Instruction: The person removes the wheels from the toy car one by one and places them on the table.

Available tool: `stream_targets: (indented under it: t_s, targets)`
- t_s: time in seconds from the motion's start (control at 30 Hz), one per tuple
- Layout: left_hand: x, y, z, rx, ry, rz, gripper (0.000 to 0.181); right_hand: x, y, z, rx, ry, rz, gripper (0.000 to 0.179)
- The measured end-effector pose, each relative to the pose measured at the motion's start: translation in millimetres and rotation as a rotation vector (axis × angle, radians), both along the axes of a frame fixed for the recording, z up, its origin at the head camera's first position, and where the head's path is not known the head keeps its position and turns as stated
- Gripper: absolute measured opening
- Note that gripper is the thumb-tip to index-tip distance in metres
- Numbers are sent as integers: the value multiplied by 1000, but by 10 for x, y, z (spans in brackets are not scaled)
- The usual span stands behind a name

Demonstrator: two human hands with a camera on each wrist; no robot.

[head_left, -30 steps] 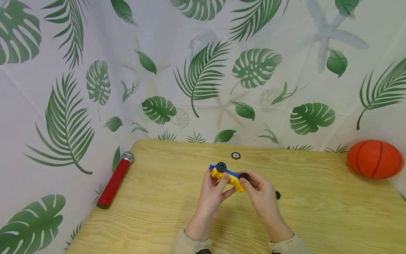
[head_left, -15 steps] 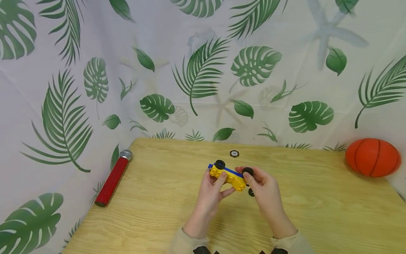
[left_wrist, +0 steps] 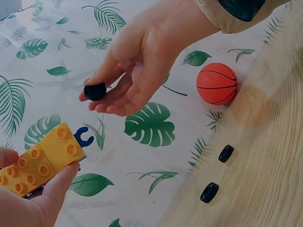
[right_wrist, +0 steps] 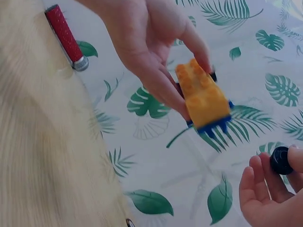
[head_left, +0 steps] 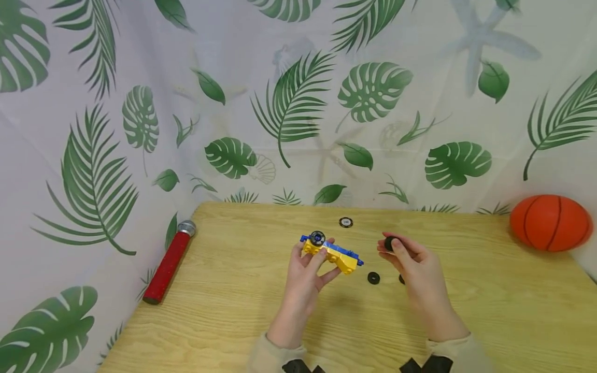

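Observation:
My left hand (head_left: 300, 277) grips a yellow and blue toy car (head_left: 342, 259) above the table. One black wheel (head_left: 317, 238) shows on the car's left end; its right end has a bare blue clip, plain in the left wrist view as a hook (left_wrist: 84, 137). Off to the right, my right hand (head_left: 422, 269) pinches a loose black wheel (head_left: 391, 243) between thumb and fingers, apart from the car. In the right wrist view that wheel (right_wrist: 281, 161) sits against the fingers. Two more black wheels lie on the table, one (head_left: 373, 278) between the hands and another (head_left: 401, 279) partly behind the right hand.
A red microphone (head_left: 169, 267) with a silver head lies along the table's left edge. At the back is a round chip (head_left: 346, 222). An orange toy basketball (head_left: 551, 223) sits at the far right. Leaf-printed cloth (head_left: 280, 103) hangs behind the wooden table (head_left: 224, 311).
My right hand has pulled the wheel off the car's right end and moved right with it. The left hand still holds the car, shifted slightly left. A table wheel has come into view.

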State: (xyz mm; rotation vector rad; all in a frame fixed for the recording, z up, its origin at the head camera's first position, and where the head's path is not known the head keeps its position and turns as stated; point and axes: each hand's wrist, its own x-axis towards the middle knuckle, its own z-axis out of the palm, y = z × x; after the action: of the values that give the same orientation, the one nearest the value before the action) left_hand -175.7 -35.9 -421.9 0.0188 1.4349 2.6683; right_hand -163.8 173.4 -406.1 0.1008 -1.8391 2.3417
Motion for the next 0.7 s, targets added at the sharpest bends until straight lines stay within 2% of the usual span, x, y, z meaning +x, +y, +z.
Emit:
stream_targets:
  t_s: [0.1, 0.27, 0.53, 0.7]
  targets:
    - [-3, -22, 1, 10, 0, 18, 47, -11, 152, -1, -51, 10, -26, 25]
    - [0, -54, -22, 20, 21, 25, 48, -5, 371, -10, -135, 39, -81, 22]
    - [-13, -82, -16, 39, 20, 36, 52, -11, 564, -37, -305, 122, -46, 25]
    - [-14, -91, -9, 63, 12, 46, 53, -1, 658, -67, -323, 135, -31, 26]
